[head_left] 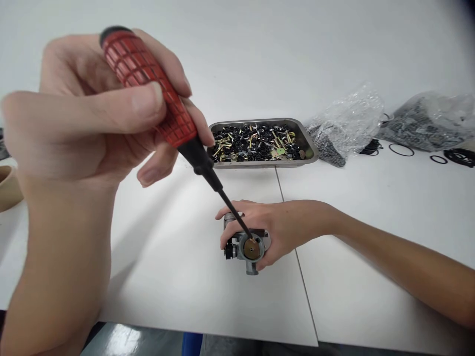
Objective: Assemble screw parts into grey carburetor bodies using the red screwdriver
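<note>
Left grip (83, 116) wraps a grid-ridged red screwdriver (195, 152), right grip (272, 225) clasps a round-mouthed metal housing (251, 250); I see a seamed white surface (185, 277), glossy floor (148, 340)

One left hand (85, 113), one right hand (274, 227), one screwdriver (180, 124), one metal device (252, 249), one tray (260, 165), two plastic bags (356, 121); within the tray's edges, countless small parts (252, 143)

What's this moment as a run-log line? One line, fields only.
left hand: holds screwdriver | right hand: grips metal part | tip: at brass disc, contact unclear | tray: small parts
</note>
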`<state>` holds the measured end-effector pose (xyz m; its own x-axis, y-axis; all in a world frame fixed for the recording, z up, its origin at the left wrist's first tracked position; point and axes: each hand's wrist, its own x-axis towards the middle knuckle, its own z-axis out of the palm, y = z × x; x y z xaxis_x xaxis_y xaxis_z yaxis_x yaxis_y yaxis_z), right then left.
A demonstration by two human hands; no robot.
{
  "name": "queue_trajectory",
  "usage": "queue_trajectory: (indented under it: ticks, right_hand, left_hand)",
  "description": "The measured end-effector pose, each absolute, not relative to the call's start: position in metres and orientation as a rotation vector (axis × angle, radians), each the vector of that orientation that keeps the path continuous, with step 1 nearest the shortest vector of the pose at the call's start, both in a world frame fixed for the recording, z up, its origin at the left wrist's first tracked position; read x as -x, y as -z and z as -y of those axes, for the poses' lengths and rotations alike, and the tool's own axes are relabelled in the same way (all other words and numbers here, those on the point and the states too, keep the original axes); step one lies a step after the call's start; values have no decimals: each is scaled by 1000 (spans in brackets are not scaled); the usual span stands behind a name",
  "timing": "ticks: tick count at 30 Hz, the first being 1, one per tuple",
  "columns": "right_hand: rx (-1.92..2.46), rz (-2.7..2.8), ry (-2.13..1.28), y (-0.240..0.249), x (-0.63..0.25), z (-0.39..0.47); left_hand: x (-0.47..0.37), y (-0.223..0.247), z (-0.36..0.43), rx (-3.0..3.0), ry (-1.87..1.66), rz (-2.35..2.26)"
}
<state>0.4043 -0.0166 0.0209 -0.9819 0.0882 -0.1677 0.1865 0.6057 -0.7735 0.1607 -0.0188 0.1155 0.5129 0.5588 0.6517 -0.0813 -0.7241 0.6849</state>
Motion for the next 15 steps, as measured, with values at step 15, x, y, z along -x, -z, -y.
queue_trajectory:
  ticks: [15]
  right_hand:
    - [-226, -2761, 1306, -22, -404, 17]
  left_hand:
    - [-193, -103, 35, -1858, -914, -652]
